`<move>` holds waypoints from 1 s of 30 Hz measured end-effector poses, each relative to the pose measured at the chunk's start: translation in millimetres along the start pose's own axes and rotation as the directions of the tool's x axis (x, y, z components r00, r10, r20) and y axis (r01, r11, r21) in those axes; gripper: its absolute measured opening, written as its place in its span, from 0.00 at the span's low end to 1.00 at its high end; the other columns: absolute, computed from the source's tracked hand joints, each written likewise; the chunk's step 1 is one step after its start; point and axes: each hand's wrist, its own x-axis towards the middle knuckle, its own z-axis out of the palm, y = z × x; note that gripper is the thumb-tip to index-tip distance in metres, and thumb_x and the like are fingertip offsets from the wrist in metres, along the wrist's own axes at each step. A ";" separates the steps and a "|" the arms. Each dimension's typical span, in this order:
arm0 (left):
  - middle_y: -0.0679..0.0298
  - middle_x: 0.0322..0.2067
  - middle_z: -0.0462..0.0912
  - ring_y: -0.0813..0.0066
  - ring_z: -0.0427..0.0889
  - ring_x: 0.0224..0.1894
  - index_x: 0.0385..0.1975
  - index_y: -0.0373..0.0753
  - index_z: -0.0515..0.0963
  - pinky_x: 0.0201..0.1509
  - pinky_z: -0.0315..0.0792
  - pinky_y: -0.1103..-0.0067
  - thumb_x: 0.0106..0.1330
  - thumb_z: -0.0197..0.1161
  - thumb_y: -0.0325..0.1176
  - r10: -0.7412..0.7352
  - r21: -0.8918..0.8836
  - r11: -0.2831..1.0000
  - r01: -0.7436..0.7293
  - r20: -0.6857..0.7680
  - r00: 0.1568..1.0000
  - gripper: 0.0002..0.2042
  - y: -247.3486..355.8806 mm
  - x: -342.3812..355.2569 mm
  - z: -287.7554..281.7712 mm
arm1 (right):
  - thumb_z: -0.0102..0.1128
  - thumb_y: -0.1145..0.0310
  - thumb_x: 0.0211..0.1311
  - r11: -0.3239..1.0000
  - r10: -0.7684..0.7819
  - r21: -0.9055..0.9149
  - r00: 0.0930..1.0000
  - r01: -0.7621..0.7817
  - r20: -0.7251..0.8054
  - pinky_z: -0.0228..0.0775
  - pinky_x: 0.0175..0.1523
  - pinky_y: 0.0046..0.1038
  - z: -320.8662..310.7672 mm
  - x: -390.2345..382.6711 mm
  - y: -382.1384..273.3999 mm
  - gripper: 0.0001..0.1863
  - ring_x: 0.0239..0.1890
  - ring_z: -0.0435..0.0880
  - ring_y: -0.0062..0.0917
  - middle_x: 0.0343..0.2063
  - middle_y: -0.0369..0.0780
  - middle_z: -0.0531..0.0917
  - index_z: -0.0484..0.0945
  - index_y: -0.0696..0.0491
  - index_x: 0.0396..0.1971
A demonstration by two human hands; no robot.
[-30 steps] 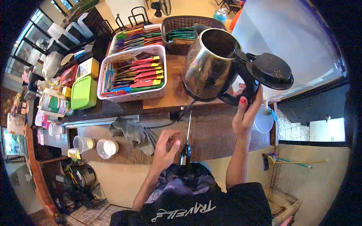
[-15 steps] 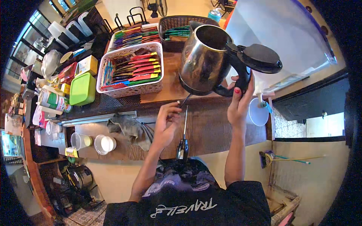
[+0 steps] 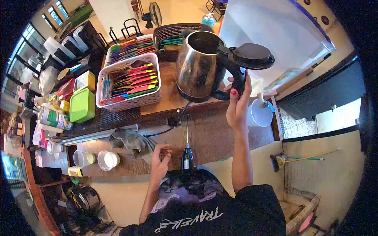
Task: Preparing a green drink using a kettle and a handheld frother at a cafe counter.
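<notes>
My right hand (image 3: 238, 106) is closed round the black handle of a steel electric kettle (image 3: 197, 70). The kettle's black lid (image 3: 252, 56) is flipped up over the handle, and its inside looks dark. Its base is above the raised wooden ledge; I cannot tell whether it touches. Close to my body, my left hand (image 3: 160, 160) has loosely bent fingers with a gap at the thumb and nothing visible in them. Just right of it lies a screwdriver (image 3: 188, 155) with a black handle and a long thin shaft. A black cord (image 3: 159, 133) with its plug (image 3: 172, 122) lies beyond my left hand.
Left of the kettle stands a white basket (image 3: 130, 100) of colourful sachets, with a dark basket (image 3: 157, 39) behind. A green-lidded box (image 3: 82, 105), a grey cloth (image 3: 132, 142), clear cups (image 3: 108, 160) and a white tub (image 3: 260, 113) are around the counter.
My left hand has come back from the ledge toward my body, near the screwdriver handle. The plug and cord now lie on the counter. My right hand keeps hold of the kettle.
</notes>
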 end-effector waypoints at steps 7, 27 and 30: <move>0.65 0.40 0.73 0.77 0.74 0.42 0.44 0.34 0.74 0.49 0.67 0.81 0.61 0.56 0.22 0.022 -0.012 1.000 -0.023 -0.013 1.000 0.11 15.2 -8.6 -4.5 | 0.43 0.69 0.73 0.892 -0.207 -0.402 0.977 0.208 0.047 0.68 0.55 0.30 -10.9 1.6 0.5 0.28 0.49 0.76 0.29 0.58 0.46 0.67 0.50 0.56 0.68; 0.62 0.40 0.74 0.75 0.76 0.43 0.45 0.33 0.74 0.47 0.69 0.80 0.62 0.54 0.22 0.120 0.034 0.992 -0.121 0.041 0.992 0.11 30.6 -7.5 -2.5 | 0.49 0.61 0.71 0.988 -0.041 -0.150 0.998 0.048 0.050 0.68 0.54 0.28 -17.5 5.7 -5.1 0.28 0.43 0.78 0.22 0.49 0.44 0.74 0.53 0.50 0.67; 0.62 0.41 0.74 0.75 0.75 0.44 0.45 0.34 0.74 0.48 0.69 0.80 0.62 0.55 0.23 0.114 0.032 0.993 -0.116 0.047 0.992 0.12 27.5 -4.8 -3.7 | 0.48 0.59 0.72 0.991 -0.011 -0.135 0.999 0.016 0.042 0.69 0.53 0.28 -14.9 3.7 -8.4 0.29 0.43 0.77 0.23 0.49 0.44 0.74 0.52 0.49 0.67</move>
